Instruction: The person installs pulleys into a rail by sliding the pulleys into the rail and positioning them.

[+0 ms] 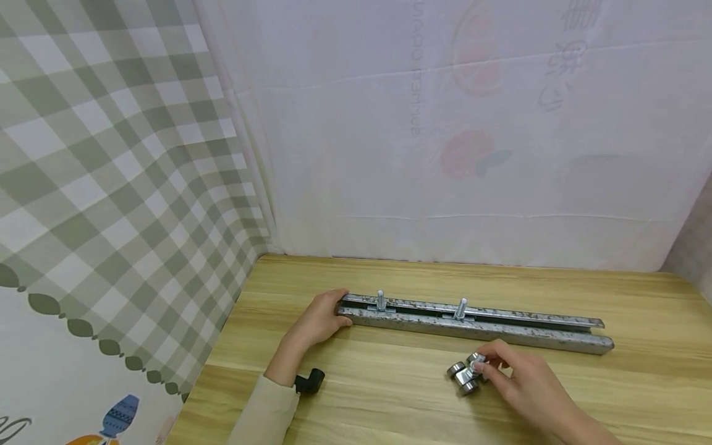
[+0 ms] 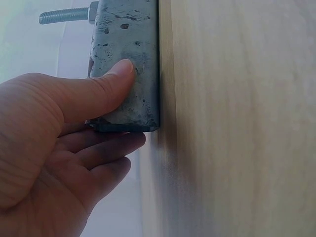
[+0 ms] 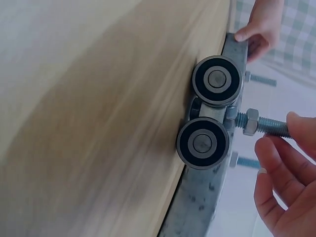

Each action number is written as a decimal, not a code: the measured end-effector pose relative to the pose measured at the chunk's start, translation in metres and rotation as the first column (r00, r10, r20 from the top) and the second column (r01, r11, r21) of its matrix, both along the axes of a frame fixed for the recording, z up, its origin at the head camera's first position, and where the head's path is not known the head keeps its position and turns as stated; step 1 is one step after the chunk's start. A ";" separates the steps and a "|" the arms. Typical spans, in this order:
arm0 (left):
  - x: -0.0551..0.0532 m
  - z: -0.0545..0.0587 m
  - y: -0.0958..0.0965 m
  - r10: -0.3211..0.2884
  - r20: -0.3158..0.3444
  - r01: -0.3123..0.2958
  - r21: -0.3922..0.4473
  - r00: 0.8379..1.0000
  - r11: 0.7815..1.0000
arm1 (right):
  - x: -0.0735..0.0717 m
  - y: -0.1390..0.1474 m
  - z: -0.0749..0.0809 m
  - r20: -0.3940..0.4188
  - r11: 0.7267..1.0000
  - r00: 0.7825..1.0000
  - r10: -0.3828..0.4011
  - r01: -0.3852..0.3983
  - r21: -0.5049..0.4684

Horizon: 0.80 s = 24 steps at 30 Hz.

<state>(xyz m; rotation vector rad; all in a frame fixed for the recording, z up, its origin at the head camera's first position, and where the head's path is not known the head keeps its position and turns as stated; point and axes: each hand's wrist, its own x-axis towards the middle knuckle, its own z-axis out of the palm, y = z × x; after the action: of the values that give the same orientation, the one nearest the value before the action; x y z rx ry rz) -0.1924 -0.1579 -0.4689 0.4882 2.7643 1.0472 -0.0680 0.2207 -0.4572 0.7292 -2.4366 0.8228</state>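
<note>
A long, spotted metal channel rail [image 1: 423, 319] lies across the wooden table, its slot facing up. Two threaded bolts [image 1: 381, 301] stand upright out of the slot, in its left half and near its middle. My left hand [image 1: 318, 318] grips the rail's left end, thumb on the near side face in the left wrist view. In front of the rail, my right hand [image 1: 525, 383] pinches the threaded stud of a roller trolley [image 3: 213, 111] between thumb and fingers. The trolley has several bearing wheels, and a nut [image 3: 251, 122] sits on its stud.
A black elbow-shaped piece [image 1: 310, 381] is beside the left wrist, partly behind the sleeve [image 1: 267, 411]. A white printed cloth [image 1: 356, 154] hangs along the table's back edge. Green checked cloth [image 1: 128, 161] hangs on the left.
</note>
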 end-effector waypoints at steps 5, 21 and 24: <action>-0.001 0.000 0.000 0.002 -0.004 -0.002 0.000 1.000 1.000 | 0.000 0.011 0.002 0.011 0.999 0.999 -0.050 0.050 0.013; -0.001 0.000 0.000 0.000 -0.016 0.000 -0.001 1.000 1.000 | 0.003 0.034 0.005 0.056 0.992 0.991 -0.122 0.120 0.035; -0.001 0.000 0.000 -0.002 -0.016 0.002 0.003 1.000 1.000 | 0.003 0.038 0.005 0.071 0.990 0.988 -0.136 0.133 0.041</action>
<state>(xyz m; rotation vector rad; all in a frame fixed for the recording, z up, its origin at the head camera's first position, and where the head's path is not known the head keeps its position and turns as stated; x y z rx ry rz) -0.1932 -0.1579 -0.4693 0.5015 2.7756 1.0516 -0.0648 0.2584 -0.4526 0.5491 -2.5404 0.7670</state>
